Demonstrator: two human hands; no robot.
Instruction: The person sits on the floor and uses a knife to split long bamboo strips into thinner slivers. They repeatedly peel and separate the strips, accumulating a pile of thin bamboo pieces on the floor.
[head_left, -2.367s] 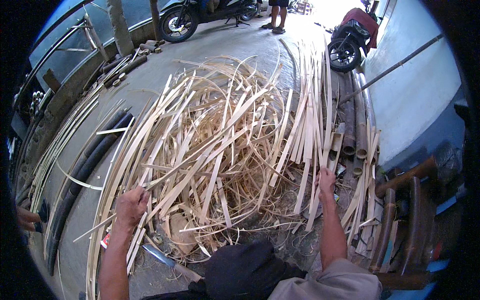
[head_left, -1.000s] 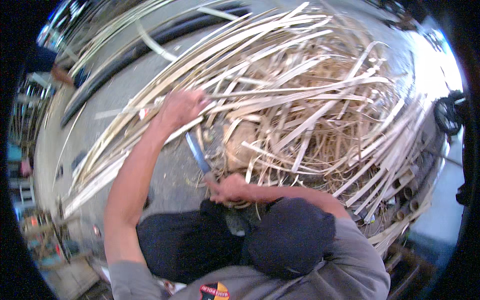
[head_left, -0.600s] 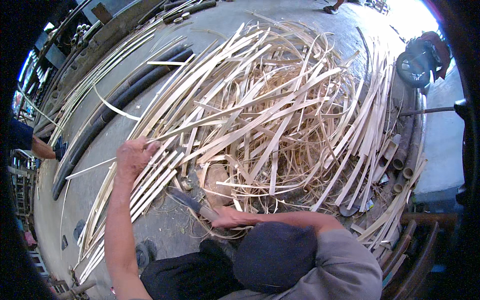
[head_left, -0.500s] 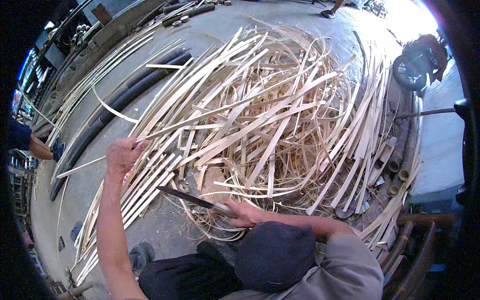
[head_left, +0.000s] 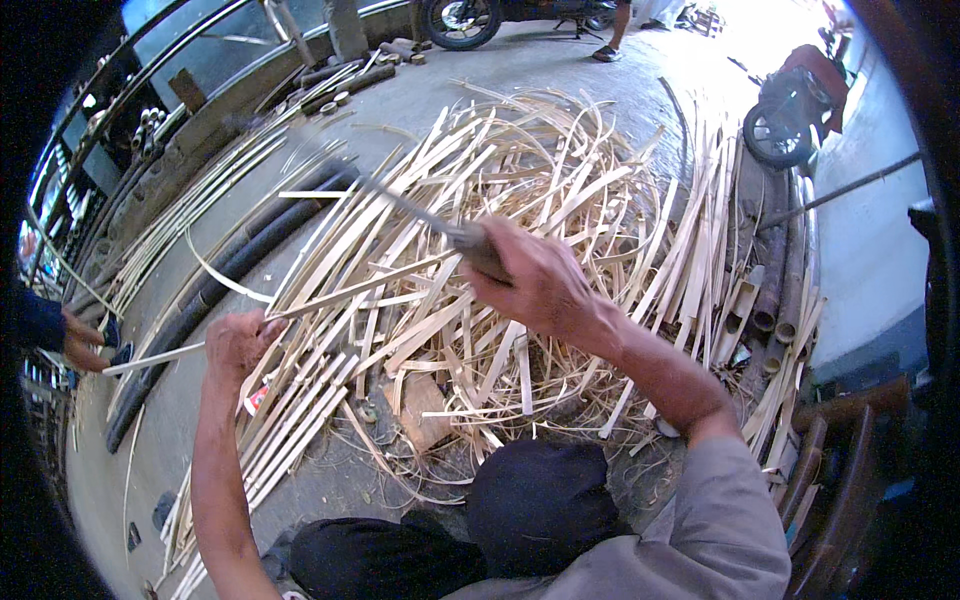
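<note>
My left hand (head_left: 237,343) is closed around a long, thin bamboo strip (head_left: 165,357). One end of the strip sticks out to the left, and the rest slants up to the right over the pile. My right hand (head_left: 535,280) grips the handle of a long knife (head_left: 400,203), raised in front of me above the pile. Its blade points up and to the left, blurred by motion. The strip's far part runs up to near the knife handle; whether the two touch I cannot tell. Under both hands lies a big heap of pale bamboo strips (head_left: 525,350) and curly shavings.
Dark bamboo poles (head_left: 215,270) lie on the floor at left. Another person's arm (head_left: 85,335) shows at the left edge. More poles (head_left: 770,280) and a motorbike (head_left: 780,130) line the right wall. A second motorbike (head_left: 463,18) and a person's foot (head_left: 606,53) are at the back.
My right hand has lifted the knife from low near my knees up and forward over the heap. My left hand still holds the strip and sits slightly lower in view. The view has tilted up.
</note>
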